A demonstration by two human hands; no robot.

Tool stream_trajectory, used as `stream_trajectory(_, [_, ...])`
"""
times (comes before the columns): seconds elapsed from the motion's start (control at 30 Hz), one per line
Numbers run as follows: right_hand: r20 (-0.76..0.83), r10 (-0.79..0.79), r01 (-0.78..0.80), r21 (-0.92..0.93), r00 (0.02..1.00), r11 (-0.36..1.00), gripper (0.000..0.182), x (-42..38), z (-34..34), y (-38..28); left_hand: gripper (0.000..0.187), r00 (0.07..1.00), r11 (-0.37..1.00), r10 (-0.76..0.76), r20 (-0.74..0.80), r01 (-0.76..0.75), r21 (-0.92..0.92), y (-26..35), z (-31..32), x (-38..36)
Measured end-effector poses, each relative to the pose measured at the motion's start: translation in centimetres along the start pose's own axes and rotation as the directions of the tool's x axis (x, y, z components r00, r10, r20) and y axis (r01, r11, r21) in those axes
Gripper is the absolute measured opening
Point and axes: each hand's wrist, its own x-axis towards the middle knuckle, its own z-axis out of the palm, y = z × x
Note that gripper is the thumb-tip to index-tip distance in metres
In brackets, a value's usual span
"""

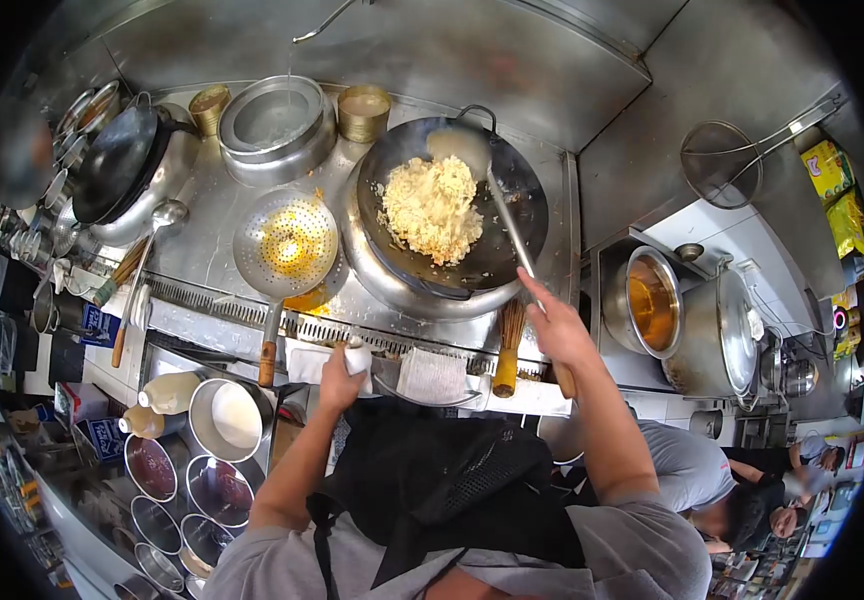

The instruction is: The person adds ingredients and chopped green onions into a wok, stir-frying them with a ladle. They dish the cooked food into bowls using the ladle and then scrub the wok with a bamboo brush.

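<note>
My right hand [559, 330] is closed round the long handle of a wok spatula [505, 215]. The spatula's blade, smeared by motion, is at the far side of the black wok [522, 190], by a heap of fried rice [432, 205]. The wok sits on a round metal burner ring. At the stove's front edge my left hand [342, 380] is closed on a bunched white cloth [357, 357]. Left of the wok lies a perforated strainer [285, 240] with yellow bits in it, its wooden handle pointing towards me.
Behind the strainer stands a metal pot [277, 130] under a tap, between two tins. A bamboo brush [508, 355] lies by my right forearm. A ladle [152, 250] is at the left, seasoning pots [227, 420] at lower left. An orange-liquid pot [654, 300] stands right; people are beyond.
</note>
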Motion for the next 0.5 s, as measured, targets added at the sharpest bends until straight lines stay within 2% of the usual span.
stream_trajectory(0.03, [0.007,0.003,-0.003,0.001,1.000,1.000,0.061,-1.1,-0.2,-0.7,0.057,0.999,0.994,0.030,-0.033,-0.033,-0.107,2.3,-1.8,-1.0])
stream_trajectory(0.07, [0.026,0.056,-0.060,0.153,0.998,0.986,0.060,-2.4,0.0,-1.4,0.050,1.000,0.908,-0.018,0.019,0.024,-0.418,3.8,-3.4,-1.2])
stream_trajectory(0.1, [0.051,0.104,-0.114,0.300,0.993,0.947,0.059,-2.8,0.1,-1.7,0.048,0.999,0.812,-0.053,0.013,0.050,-0.582,4.6,-5.1,-1.4])
stream_trajectory(0.13, [0.056,0.101,-0.114,0.300,0.993,0.947,0.059,-1.5,0.9,-0.6,0.048,0.989,0.788,-0.145,-0.040,0.091,-0.610,7.6,-7.1,-2.0])
stream_trajectory(0.17, [0.228,0.137,-0.210,0.333,0.964,0.919,0.057,0.7,2.8,1.9,0.050,0.991,0.722,-0.028,-0.128,-0.069,-0.688,8.0,-8.3,-1.7])
stream_trajectory(0.2, [0.390,0.165,-0.311,0.350,0.906,0.883,0.055,2.6,4.5,4.4,0.048,0.995,0.532,0.018,-0.097,-0.091,-0.842,8.8,-9.2,-1.2])
stream_trajectory(0.23, [0.432,0.112,-0.324,0.457,0.895,0.828,0.053,5.3,4.9,6.5,0.046,0.999,0.501,0.006,-0.048,-0.044,-0.864,10.2,-9.5,-0.6])
stream_trajectory(0.27, [0.420,0.104,-0.311,0.462,0.902,0.831,0.053,6.4,3.6,5.4,0.045,1.000,0.469,0.006,-0.010,-0.012,-0.883,11.5,-9.8,0.4])
stream_trajectory(0.3, [0.247,0.086,-0.150,0.250,0.965,0.957,0.053,7.1,2.2,3.1,0.042,0.996,0.555,-0.058,0.068,0.089,-0.827,9.9,-9.1,2.0])
stream_trajectory(0.33, [0.094,0.032,-0.032,0.000,0.995,0.999,0.053,6.4,1.7,1.9,0.041,0.987,0.621,-0.113,0.111,0.158,-0.768,10.7,-8.4,1.7])
stream_trajectory(0.37, [-0.011,-0.095,0.095,-0.035,0.995,0.995,0.052,5.5,1.1,2.2,0.040,0.988,0.644,-0.105,0.117,0.157,-0.748,10.7,-7.6,1.2])
stream_trajectory(0.4, [-0.021,-0.096,0.095,-0.027,0.995,0.995,0.052,3.5,-0.1,1.3,0.039,0.989,0.667,-0.086,0.122,0.148,-0.730,10.8,-6.9,1.0])
stream_trajectory(0.43, [-0.010,-0.088,0.088,0.001,0.996,0.996,0.052,0.4,-1.4,0.2,0.036,0.994,0.615,-0.082,0.069,0.105,-0.782,11.8,-6.4,0.2])
stream_trajectory(0.5, [0.005,-0.084,0.083,0.032,0.996,0.996,0.052,-2.0,-1.1,0.0,0.036,0.989,0.568,-0.122,0.085,0.140,-0.811,12.2,-6.4,0.1])
